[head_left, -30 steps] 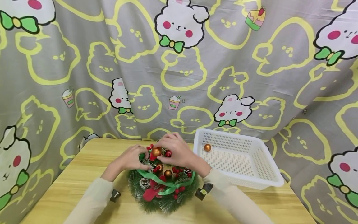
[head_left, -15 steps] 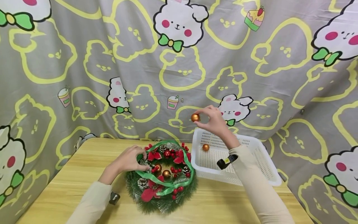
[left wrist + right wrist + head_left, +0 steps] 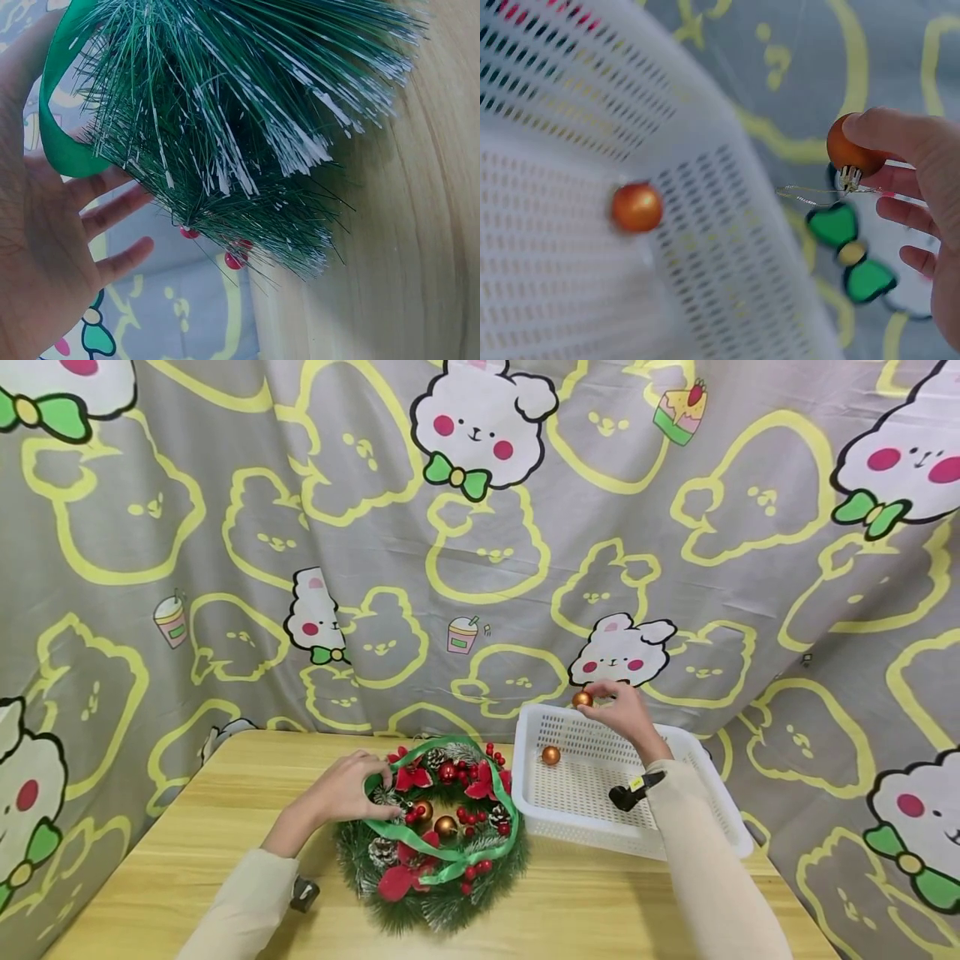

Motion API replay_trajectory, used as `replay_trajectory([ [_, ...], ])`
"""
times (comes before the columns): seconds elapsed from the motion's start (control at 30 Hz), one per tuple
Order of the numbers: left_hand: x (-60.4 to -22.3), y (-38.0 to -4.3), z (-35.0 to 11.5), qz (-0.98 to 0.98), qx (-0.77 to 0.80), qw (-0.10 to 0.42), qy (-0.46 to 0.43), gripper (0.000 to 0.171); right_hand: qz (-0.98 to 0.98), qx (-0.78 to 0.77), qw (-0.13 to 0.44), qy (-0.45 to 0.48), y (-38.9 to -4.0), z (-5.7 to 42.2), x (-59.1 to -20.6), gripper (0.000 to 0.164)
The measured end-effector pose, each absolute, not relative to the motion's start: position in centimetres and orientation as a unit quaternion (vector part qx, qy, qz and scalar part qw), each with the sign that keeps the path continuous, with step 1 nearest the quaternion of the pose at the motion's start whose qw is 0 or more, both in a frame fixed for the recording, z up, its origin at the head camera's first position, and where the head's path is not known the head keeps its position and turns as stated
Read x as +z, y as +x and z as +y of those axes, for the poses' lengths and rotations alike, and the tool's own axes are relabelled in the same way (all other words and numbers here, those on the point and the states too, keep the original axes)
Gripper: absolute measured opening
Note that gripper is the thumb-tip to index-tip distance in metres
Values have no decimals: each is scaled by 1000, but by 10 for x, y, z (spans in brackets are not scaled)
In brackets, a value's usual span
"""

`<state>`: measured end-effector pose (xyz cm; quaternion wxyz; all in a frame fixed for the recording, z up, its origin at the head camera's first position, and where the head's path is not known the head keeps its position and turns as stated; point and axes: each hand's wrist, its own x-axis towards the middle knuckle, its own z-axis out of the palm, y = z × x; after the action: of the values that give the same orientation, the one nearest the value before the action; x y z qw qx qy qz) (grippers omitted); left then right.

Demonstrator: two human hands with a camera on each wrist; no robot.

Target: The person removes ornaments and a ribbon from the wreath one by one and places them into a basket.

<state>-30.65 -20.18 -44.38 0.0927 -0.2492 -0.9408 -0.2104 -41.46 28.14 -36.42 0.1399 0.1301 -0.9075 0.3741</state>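
A Christmas wreath (image 3: 431, 914), with pinecones, red flowers, red berries and a green ribbon (image 3: 390, 833), lies on the table. My left hand (image 3: 348, 789) holds its left side, fingers and thumb spread around the edge. In the left wrist view the ribbon loops past the fingers (image 3: 112, 214). My right hand (image 3: 626, 714) pinches an orange-gold bauble (image 3: 855, 146) over the far rim of the white basket; its gold cap and string loop point away from the thumb. A similar bauble (image 3: 551, 756) sits in the basket's left corner. Two more baubles (image 3: 446, 826) show within the wreath.
The white perforated basket (image 3: 592, 837) stands on the wooden table (image 3: 600, 910), close to the wreath's right side. Behind the table hangs a grey curtain (image 3: 495, 610) with cartoon prints.
My right hand has lifted the bauble off the wreath and carried it right, then down over the basket's far rim. My left hand stays at the wreath's left side.
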Motion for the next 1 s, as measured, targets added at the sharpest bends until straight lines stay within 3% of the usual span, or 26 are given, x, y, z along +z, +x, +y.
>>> replay_trajectory([
  [0.37, -448, -308, -204, -938, -211, 106, -255, 43, -921, 370, 60, 106, -426, 292, -409, 33],
  [1.0, -451, -307, -203, -936, -194, 120, -268, 45, -951, 297, 29, 85, -424, 287, -433, 28],
])
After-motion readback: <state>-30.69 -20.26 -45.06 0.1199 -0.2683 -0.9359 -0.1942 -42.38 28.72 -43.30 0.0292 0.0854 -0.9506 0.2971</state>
